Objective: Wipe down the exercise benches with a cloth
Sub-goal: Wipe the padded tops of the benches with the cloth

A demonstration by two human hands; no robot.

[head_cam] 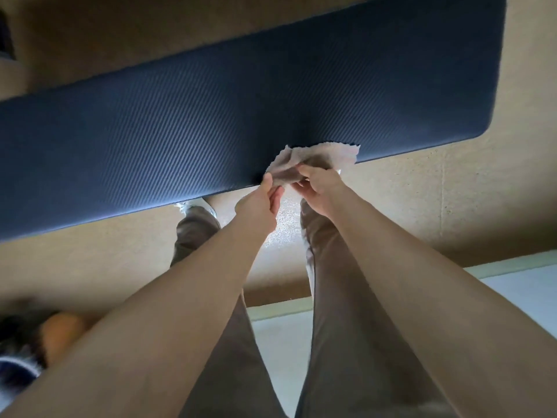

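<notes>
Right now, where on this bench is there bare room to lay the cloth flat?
The bench pad is bare from the cloth leftwards to the picture's edge, and beyond the cloth to its far edge and rounded right end. Crowded only at the near edge, where left grip and right grip pinch the cloth.

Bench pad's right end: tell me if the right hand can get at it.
Probably yes. The right hand pinches the cloth at the near edge of the bench pad, and nothing lies on the pad between it and that end.
</notes>
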